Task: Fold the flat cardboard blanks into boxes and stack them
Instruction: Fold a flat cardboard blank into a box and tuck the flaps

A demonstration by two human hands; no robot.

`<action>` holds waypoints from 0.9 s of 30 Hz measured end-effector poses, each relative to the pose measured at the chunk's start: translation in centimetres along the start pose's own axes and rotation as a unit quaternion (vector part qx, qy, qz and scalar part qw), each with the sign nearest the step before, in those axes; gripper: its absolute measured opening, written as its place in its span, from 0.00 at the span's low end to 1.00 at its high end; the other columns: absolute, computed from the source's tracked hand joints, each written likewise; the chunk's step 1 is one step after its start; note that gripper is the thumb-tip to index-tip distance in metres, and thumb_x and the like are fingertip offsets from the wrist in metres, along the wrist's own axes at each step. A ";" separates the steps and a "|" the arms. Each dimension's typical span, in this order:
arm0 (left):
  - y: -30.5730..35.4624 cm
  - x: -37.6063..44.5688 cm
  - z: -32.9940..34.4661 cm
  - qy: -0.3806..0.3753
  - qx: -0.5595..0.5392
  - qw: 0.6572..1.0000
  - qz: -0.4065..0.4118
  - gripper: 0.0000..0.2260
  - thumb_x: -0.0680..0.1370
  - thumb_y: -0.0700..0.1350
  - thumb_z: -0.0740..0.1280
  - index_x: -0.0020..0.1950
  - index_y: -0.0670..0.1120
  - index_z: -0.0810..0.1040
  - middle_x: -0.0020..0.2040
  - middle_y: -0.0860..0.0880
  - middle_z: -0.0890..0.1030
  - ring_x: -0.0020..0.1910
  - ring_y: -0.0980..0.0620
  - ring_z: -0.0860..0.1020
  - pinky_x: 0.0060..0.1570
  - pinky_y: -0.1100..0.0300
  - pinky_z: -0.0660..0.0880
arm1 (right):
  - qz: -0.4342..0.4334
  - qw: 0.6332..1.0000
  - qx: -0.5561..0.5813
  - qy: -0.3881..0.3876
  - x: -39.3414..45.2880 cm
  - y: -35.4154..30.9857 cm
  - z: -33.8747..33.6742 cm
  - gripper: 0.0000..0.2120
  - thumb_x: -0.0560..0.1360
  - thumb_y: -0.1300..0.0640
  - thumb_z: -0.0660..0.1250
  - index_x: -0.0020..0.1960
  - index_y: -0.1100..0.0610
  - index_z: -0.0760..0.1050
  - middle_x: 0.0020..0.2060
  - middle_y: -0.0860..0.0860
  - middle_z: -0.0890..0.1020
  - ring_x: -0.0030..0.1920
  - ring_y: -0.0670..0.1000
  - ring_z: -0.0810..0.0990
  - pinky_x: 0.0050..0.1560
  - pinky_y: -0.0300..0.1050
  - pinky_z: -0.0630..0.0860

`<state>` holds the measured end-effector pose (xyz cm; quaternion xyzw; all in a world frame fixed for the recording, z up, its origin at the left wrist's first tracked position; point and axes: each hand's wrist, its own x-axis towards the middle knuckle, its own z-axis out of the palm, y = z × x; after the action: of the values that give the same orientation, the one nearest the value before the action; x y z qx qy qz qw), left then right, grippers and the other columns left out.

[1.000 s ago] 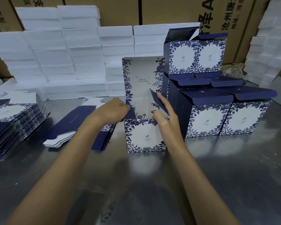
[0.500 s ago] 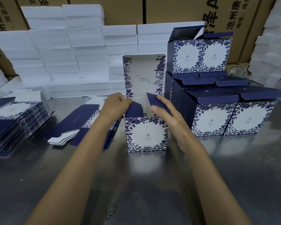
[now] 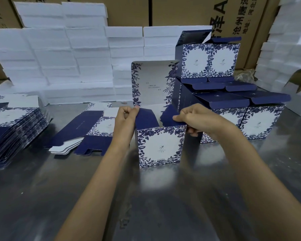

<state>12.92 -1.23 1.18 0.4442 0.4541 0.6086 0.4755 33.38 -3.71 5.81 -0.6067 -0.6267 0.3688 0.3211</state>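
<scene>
Now pinching the box's (image 3: 161,145) two navy side flaps, left hand (image 3: 124,117) and right hand (image 3: 196,117), upright on the counter (image 3: 163,197); probably light, creasable card, best gripped near fold lines.

table (image 3: 42,197): brushed metal, dull sheen, blurred reflections
box (image 3: 161,146): printed card, smooth, matt navy flaps
flat blanks (image 3: 12,126): same printed card, thin
white blocks (image 3: 59,58): probably foam, grainy, matt
big cartons (image 3: 129,9): brown corrugated cardboard, matt
</scene>
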 end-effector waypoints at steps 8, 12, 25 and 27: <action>-0.2 -0.1 -0.9 -0.021 -0.062 0.998 0.014 0.11 0.79 0.42 0.69 0.59 0.53 0.74 0.53 0.51 0.85 0.41 0.53 0.82 0.43 0.57 0.78 | 0.009 0.997 0.058 -0.044 0.0 0.0 -0.3 0.24 0.80 0.46 0.68 0.29 0.52 0.67 0.23 0.48 0.63 0.24 0.48 0.61 0.26 0.40 0.58; -0.1 0.1 -0.8 -0.029 -0.069 0.997 0.018 0.10 0.79 0.41 0.69 0.56 0.55 0.80 0.49 0.57 0.86 0.44 0.57 0.84 0.45 0.60 0.79 | -0.035 0.997 0.069 -0.009 0.8 0.3 0.7 0.19 0.83 0.53 0.63 0.35 0.54 0.65 0.23 0.47 0.60 0.25 0.48 0.57 0.28 0.40 0.54; -0.2 -0.2 -0.3 -0.053 -0.087 0.994 -0.044 0.10 0.68 0.52 0.71 0.47 0.52 0.84 0.51 0.49 0.84 0.50 0.48 0.80 0.62 0.42 0.76 | -0.131 0.976 0.133 0.113 1.0 0.0 -0.2 0.20 0.78 0.66 0.59 0.43 0.48 0.84 0.49 0.43 0.85 0.51 0.43 0.81 0.49 0.36 0.76; 0.1 -0.4 -0.5 -0.041 -0.021 0.999 0.006 0.06 0.71 0.49 0.69 0.45 0.53 0.82 0.50 0.54 0.85 0.47 0.54 0.80 0.52 0.49 0.78 | -0.129 0.982 0.102 0.096 0.9 0.2 -0.2 0.19 0.79 0.65 0.59 0.39 0.51 0.84 0.47 0.45 0.87 0.51 0.41 0.82 0.53 0.38 0.75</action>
<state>12.49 -1.65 1.19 0.4612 0.4184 0.6025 0.4992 33.56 -2.78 5.69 -0.5176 -0.6251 0.3260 0.4849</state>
